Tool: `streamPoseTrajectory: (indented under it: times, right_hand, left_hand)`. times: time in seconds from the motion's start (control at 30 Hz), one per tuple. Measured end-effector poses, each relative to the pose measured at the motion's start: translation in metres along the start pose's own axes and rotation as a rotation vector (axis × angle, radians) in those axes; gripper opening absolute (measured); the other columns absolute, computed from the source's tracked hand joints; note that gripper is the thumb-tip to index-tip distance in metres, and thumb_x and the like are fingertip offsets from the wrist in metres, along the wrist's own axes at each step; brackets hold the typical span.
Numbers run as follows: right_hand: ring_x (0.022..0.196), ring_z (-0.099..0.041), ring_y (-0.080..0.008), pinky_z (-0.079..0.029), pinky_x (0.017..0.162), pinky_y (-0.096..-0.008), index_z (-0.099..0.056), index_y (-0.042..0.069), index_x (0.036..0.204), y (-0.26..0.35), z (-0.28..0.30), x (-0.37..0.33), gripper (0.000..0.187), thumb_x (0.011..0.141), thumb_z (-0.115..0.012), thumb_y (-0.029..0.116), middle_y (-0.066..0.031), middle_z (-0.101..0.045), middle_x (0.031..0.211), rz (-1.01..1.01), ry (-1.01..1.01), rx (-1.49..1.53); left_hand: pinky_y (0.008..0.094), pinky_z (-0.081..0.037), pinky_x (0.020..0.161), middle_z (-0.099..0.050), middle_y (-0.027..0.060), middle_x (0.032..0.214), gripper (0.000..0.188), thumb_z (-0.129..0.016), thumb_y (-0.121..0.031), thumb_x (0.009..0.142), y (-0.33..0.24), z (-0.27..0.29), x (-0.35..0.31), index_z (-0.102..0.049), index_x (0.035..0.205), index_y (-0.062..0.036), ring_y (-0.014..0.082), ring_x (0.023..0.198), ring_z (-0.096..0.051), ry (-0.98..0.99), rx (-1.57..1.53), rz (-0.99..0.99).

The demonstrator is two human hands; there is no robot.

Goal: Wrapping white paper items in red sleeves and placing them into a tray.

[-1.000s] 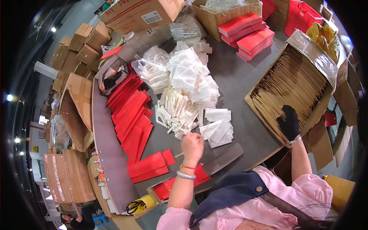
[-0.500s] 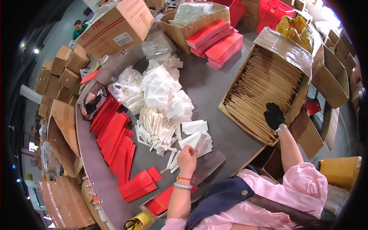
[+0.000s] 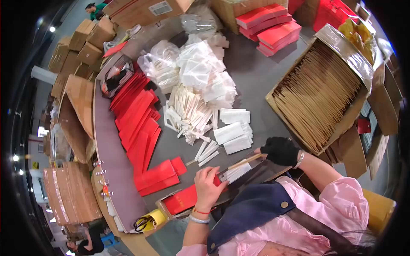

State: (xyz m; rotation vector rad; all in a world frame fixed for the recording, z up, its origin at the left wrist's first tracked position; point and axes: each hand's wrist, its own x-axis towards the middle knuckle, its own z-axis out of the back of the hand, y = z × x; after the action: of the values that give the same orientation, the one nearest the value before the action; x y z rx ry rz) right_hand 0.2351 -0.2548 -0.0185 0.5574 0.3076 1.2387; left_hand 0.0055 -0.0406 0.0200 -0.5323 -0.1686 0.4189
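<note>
In my black-gloved right hand [image 3: 279, 150] is a small bunch of thin wooden sticks [image 3: 247, 162], closed at one end and pointing left. The sticks reach over a white paper packet [image 3: 237, 173] by the table's front edge. My bare left hand [image 3: 207, 187] rests over red envelopes [image 3: 180, 201] in a narrow tray, its thumb spread from its fingers beside the white packet. What lies under the palm is hidden. Behind the hands are stacked white packets [image 3: 234, 137] and loose white strips [image 3: 208, 152].
A carton of thin wooden sticks [image 3: 318, 94] stands at right. White packets [image 3: 198, 68] are heaped mid-table, with red envelopes [image 3: 139, 115] fanned at left. Bundled red envelopes [image 3: 273, 30] lie at the back. A yellow holder with scissors [image 3: 151, 219] sits at the near-left corner.
My right hand has come from the stick carton to the front edge with several sticks. The left hand has moved from the white packets down to the red envelopes. The view has shifted.
</note>
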Motion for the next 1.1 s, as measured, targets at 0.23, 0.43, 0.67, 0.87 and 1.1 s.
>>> streamPoseTrajectory:
  times: [0.23, 0.43, 0.67, 0.87, 1.1]
  right_hand:
    - [0.082, -0.063, -0.0294, -0.051, 0.072, -0.0427, -0.067, 0.016, 0.103, 0.031, -0.063, 0.029, 0.022, 0.084, -0.059, 0.024, -0.0119, -0.062, 0.085, 0.164, 0.119, -0.015]
    - [0.084, -0.061, -0.0308, -0.049, 0.072, -0.0396, -0.064, 0.005, 0.081, -0.006, -0.057, 0.018, 0.011, 0.075, -0.072, 0.011, -0.0148, -0.060, 0.084, -0.205, -0.061, 0.013]
    - [0.096, -0.057, -0.0286, -0.044, 0.083, -0.0387, -0.059, 0.008, 0.103, 0.075, -0.079, 0.054, 0.038, 0.071, -0.076, 0.020, -0.0115, -0.059, 0.097, 0.015, 0.026, 0.658]
    - [0.097, -0.058, -0.0273, -0.037, 0.091, -0.0478, -0.060, 0.014, 0.110, 0.060, -0.035, 0.046, 0.065, 0.058, -0.079, 0.048, -0.0078, -0.061, 0.100, 0.016, 0.257, -0.214]
    - [0.099, -0.057, -0.0286, -0.035, 0.095, -0.0463, -0.059, 0.008, 0.107, 0.056, 0.006, 0.035, 0.064, 0.061, -0.078, 0.048, -0.0102, -0.058, 0.101, -0.098, -0.023, -0.196]
  left_hand:
    - [0.0434, -0.037, 0.096, -0.056, 0.0081, 0.116, 0.067, -0.085, -0.025, 0.059, 0.006, -0.014, -0.023, -0.060, 0.118, -0.0060, 0.0311, 0.112, -0.047, 0.068, 0.077, -0.015]
    - [0.0422, -0.038, 0.094, -0.057, 0.0080, 0.114, 0.067, -0.084, -0.023, 0.060, 0.001, -0.014, -0.016, -0.059, 0.119, -0.0051, 0.0303, 0.110, -0.047, 0.060, 0.178, -0.009]
    - [0.0432, -0.042, 0.086, -0.054, 0.0104, 0.117, 0.050, -0.072, -0.013, 0.070, 0.003, -0.021, 0.001, -0.059, 0.118, -0.0105, 0.0311, 0.106, -0.049, 0.026, 0.114, -0.074]
    - [0.0458, -0.043, 0.084, -0.053, 0.0123, 0.111, 0.034, -0.070, -0.014, 0.066, -0.022, 0.028, 0.020, -0.065, 0.100, -0.0159, 0.0328, 0.104, -0.050, 0.492, 0.254, -0.160]
    - [0.0504, -0.041, 0.092, -0.054, 0.0180, 0.120, 0.028, -0.071, -0.012, 0.064, 0.071, 0.061, 0.004, -0.065, 0.092, -0.0061, 0.0361, 0.112, -0.049, -0.098, 0.438, 0.028]
